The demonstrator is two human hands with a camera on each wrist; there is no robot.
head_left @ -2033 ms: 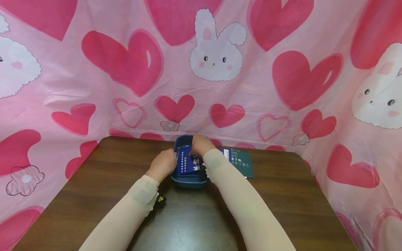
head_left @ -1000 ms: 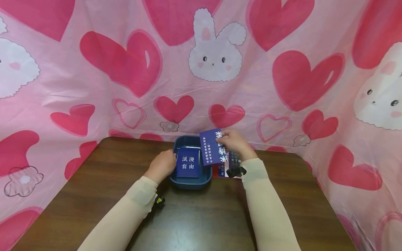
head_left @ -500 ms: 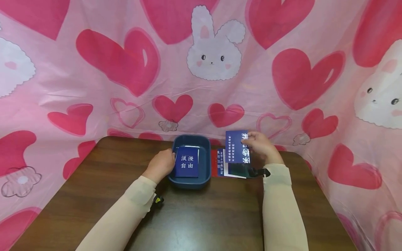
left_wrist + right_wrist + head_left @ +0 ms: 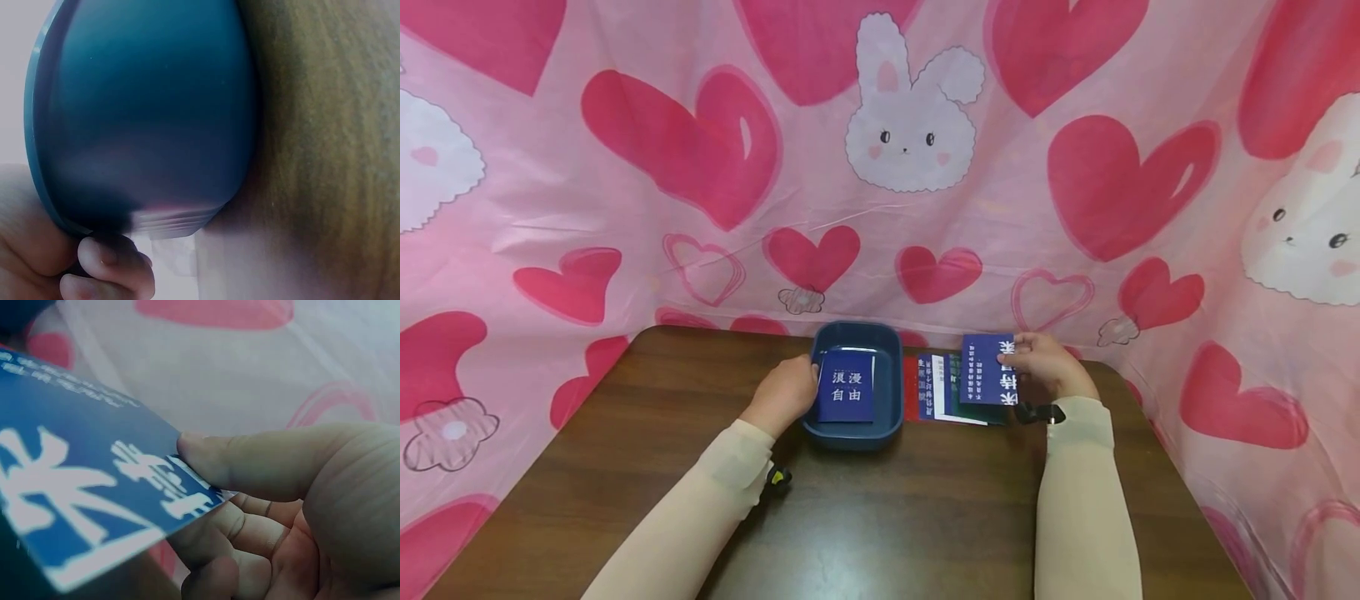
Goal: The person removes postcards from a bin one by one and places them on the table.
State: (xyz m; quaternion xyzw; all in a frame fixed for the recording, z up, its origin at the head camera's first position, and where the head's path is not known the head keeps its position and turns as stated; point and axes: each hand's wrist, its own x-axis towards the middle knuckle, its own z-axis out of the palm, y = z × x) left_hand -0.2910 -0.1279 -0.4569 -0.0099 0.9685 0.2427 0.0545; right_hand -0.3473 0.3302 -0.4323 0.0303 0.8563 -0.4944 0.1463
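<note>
A dark blue plastic basin (image 4: 889, 421) stands toward the back of the table. My left hand (image 4: 784, 392) grips its left rim; in the left wrist view the fingers (image 4: 100, 257) curl under the basin's edge. Inside the basin lies a blue card (image 4: 847, 408) with white characters. Between thumb and fingers, my right hand (image 4: 1041, 362) pinches another blue card (image 4: 981, 379) with white writing by its right edge. That card is over the right end of an overlapping row of cards (image 4: 942, 404); whether it touches them, I cannot tell. In the right wrist view the thumb (image 4: 219, 459) presses on its face.
The row to the right of the basin shows red, blue, white and dark green cards. Brown wood forms the table (image 4: 880, 517). A pink curtain (image 4: 820, 200) with hearts and rabbits hangs close behind the table and at both sides.
My right hand has taken a blue card out of the basin, carried it right and lowered it over the row of cards. Another blue card came into view in the basin. My left hand stays on the rim.
</note>
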